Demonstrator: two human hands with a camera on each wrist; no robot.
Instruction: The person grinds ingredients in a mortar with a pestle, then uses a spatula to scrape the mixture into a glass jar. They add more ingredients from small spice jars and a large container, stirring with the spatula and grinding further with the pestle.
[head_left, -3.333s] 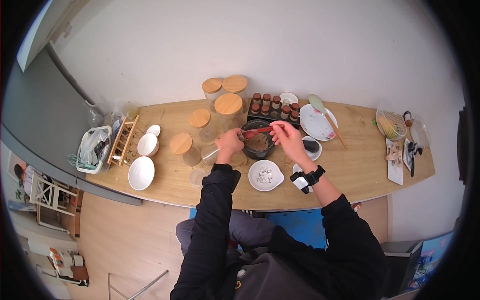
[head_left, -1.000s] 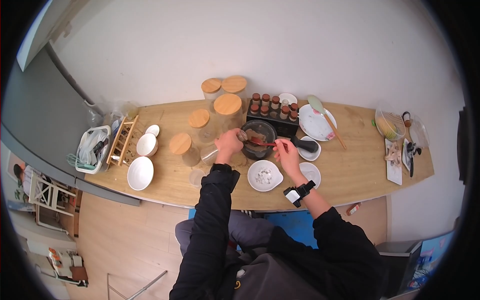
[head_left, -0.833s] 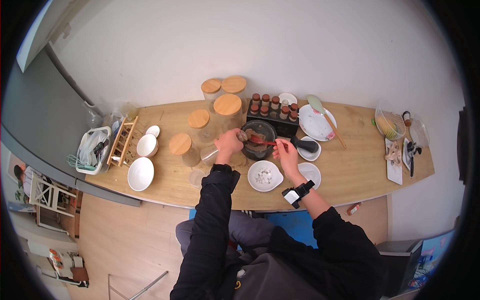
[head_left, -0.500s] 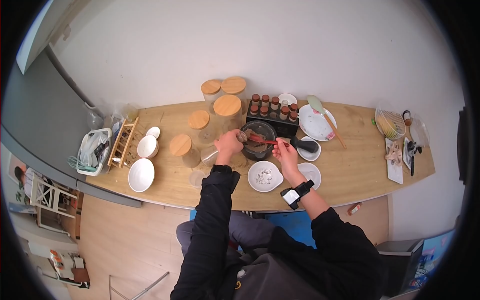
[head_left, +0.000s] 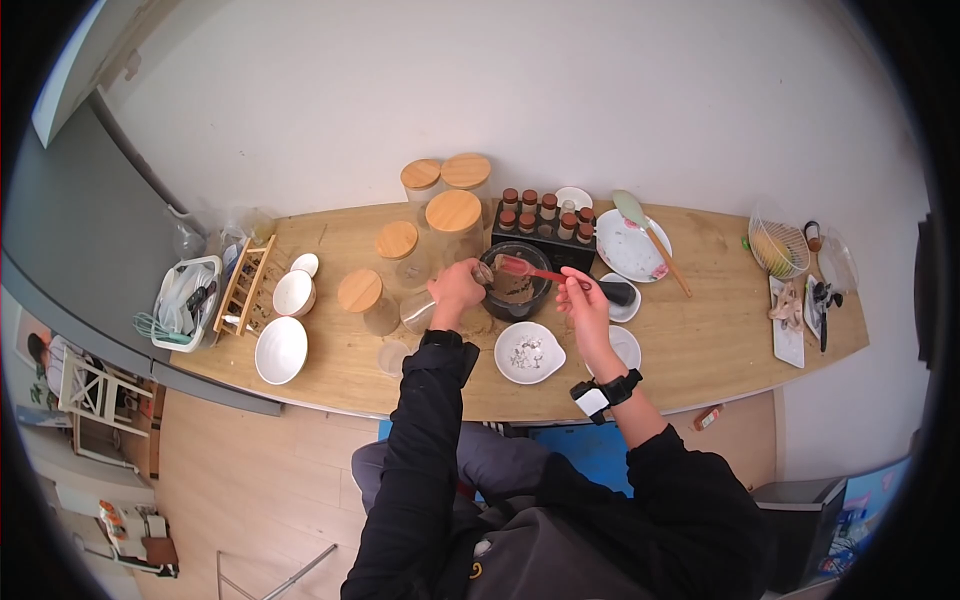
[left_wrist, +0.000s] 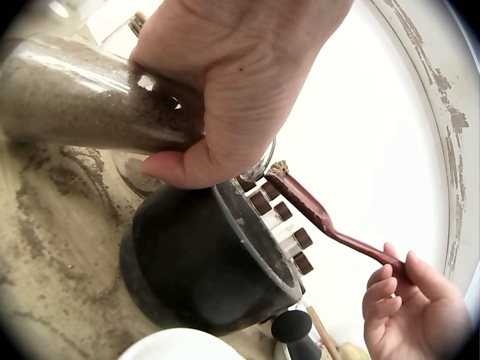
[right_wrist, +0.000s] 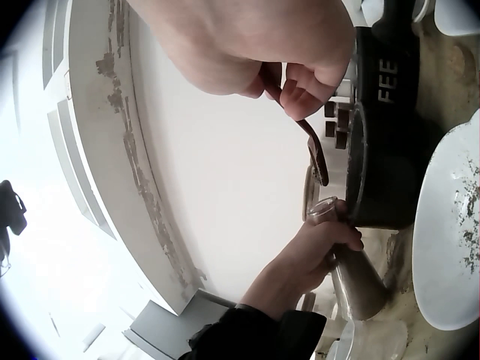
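In the middle of the head view, the left hand [head_left: 457,292] has its grip curled round a tilted glass jar [left_wrist: 90,97] of brownish powder, whose open mouth is beside the rim of a black pot [left_wrist: 202,262]. Right of it, the right hand [head_left: 588,310] pinches the handle end of a red spoon [head_left: 514,265] in a narrow grip; the spoon's head is above the pot and near the jar's mouth, with a little brown matter on its tip in the left wrist view. Brown matter lies inside the pot. Just below the pot in the head view, a spouted white bowl [head_left: 513,369] with pale flakes sits on the counter [head_left: 710,345]; above the pot is a black rack [head_left: 565,257] of red-capped bottles [head_left: 549,203].
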